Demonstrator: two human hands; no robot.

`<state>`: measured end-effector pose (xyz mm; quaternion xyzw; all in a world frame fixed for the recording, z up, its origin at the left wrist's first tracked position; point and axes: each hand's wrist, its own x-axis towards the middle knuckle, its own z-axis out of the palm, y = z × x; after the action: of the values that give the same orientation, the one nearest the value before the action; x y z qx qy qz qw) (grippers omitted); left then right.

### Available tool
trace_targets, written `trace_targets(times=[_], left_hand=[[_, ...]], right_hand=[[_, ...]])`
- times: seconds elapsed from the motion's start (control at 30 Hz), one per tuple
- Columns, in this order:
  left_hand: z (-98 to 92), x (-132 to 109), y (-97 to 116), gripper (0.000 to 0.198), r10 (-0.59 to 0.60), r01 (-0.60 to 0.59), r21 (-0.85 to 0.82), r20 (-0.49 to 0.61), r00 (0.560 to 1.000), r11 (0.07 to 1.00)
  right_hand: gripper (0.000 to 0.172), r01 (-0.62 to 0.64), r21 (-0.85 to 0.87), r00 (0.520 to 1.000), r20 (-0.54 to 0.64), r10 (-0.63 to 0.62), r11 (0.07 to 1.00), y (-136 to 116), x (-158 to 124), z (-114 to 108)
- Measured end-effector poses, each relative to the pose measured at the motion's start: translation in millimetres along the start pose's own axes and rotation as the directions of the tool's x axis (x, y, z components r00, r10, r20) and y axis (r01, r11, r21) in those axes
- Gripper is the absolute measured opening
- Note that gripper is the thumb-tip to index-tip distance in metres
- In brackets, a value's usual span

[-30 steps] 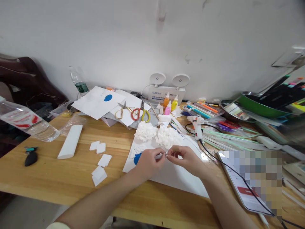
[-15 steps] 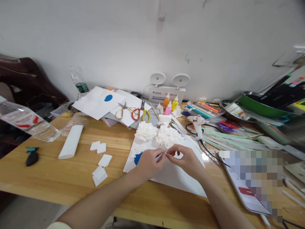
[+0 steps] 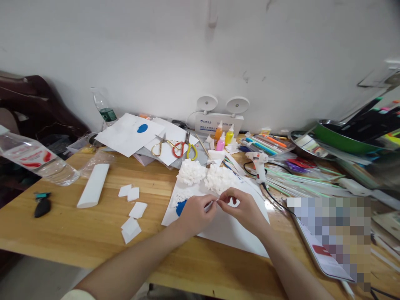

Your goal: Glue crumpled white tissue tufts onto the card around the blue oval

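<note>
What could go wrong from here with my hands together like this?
The small whitish piece held between the bare left hand and bare right hand could slip from the fingers, as little of it shows beyond them. The black cord of the white plastic glue gun lies near the bare right forearm, which might snag it and shift the gun. The thin white squares lie beside the left forearm, so a sweep of that arm could scatter them.

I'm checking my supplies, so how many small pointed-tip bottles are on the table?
3: the orange bottle and yellow bottle, side by side before the white lamp box; the pink bottle, nearer the camera. Others may be hidden in the clutter.
</note>
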<state>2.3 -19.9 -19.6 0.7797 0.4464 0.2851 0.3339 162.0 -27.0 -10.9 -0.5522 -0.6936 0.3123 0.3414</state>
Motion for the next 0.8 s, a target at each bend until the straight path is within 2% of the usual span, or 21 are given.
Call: trace_targets(times=[0.17,0.33,0.4,0.47,0.63,0.8], left_hand=[[0.1,1,0,0.024,-0.043,0.040,-0.075,-0.045,0.998,0.996],[-0.9,2,2,0.026,-0.117,0.109,-0.204,-0.030,0.993,0.973],[-1.7,3,3,0.027,-0.148,0.139,-0.235,-0.025,0.989,0.962],[-2.5,3,3,0.027,-0.161,0.146,-0.228,-0.046,0.986,0.963],[-3.3,4,2,0.019,-0.131,0.103,-0.229,-0.110,0.985,0.968],[-2.7,4,-1,0.018,-0.116,0.086,-0.241,-0.113,0.987,0.967]], right_hand=[[0.008,0.120,-0.029,0.985,-0.118,-0.123,0.992,2,0,6],[0.009,0.263,-0.114,0.924,-0.256,-0.284,0.958,4,-1,14],[0.009,0.281,-0.132,0.913,-0.269,-0.307,0.951,4,-1,16],[0.008,0.266,-0.097,0.925,-0.254,-0.282,0.959,3,-1,14],[0.008,0.138,0.026,0.976,-0.175,-0.132,0.990,-3,-1,8],[0.011,0.102,0.073,0.984,-0.157,-0.090,0.992,-4,0,6]])
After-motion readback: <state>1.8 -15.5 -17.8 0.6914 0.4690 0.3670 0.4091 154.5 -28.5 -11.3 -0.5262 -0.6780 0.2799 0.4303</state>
